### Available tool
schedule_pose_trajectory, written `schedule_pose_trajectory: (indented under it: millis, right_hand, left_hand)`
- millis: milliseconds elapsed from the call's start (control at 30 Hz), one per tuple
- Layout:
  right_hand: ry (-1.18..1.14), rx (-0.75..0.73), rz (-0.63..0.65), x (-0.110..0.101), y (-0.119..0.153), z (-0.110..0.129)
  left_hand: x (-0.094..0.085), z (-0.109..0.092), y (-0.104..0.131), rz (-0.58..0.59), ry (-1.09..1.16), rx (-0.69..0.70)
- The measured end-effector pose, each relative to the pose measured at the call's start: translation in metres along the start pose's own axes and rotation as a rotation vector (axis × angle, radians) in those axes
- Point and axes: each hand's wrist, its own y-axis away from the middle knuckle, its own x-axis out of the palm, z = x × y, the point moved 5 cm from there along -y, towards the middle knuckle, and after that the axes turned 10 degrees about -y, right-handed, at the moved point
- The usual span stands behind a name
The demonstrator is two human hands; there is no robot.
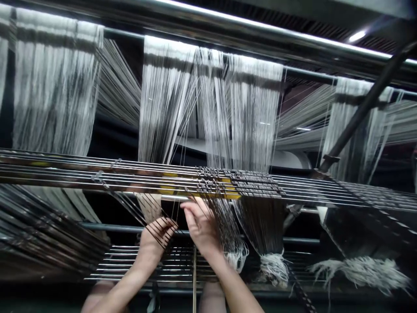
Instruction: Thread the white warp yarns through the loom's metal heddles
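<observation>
My left hand (158,234) is below the rows of metal rods (137,174), its fingertips pinched together where fine white threads (178,208) come down. Several thin dark strips (135,211) slant across the back of that hand. To its right, my right hand (202,226) is raised with thumb and fingers drawn together, close under the rods. Whatever its fingertips grip is too small to tell. Beside the right hand, a bunch of thin metal strips (228,217) hangs from the rods. Sheets of white yarn (166,95) hang behind the rods.
A long shiny roller (228,26) crosses the top. Knotted yarn ends (275,267) hang at lower right, near a frayed white bundle (368,271). A dark diagonal bar (365,106) stands at right. Many dark strips (48,234) fan out at left. Lower rods (114,263) lie above my legs.
</observation>
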Motion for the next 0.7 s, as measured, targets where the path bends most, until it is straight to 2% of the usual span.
schedule_pose_trajectory:
  millis: [67,133,200,333,500,633,700]
  right_hand:
    - [0.032,-0.045,0.027,0.001,0.008,0.012]
    - [0.095,-0.075,0.138,0.007,0.01,0.02]
    - [0.161,-0.069,0.241,0.014,0.007,0.023]
    - [0.177,-0.033,0.25,0.019,-0.004,0.025]
    - [0.114,-0.147,0.253,0.016,0.001,0.023]
    - [-0.032,-0.242,0.2,0.006,0.004,0.026]
    - [-0.106,-0.261,0.2,0.005,0.003,0.028]
  left_hand:
    - [-0.019,0.001,0.007,-0.039,0.005,-0.058]
    - [-0.036,0.001,0.01,-0.055,0.066,-0.164]
    - [-0.043,-0.001,0.011,-0.027,0.193,-0.257]
    - [-0.035,-0.009,0.009,0.028,0.172,-0.206]
    - [-0.034,-0.001,0.015,-0.047,-0.075,-0.127]
    - [-0.033,0.006,0.02,-0.016,0.099,-0.145]
    - [-0.034,0.0,0.022,-0.061,0.004,-0.072]
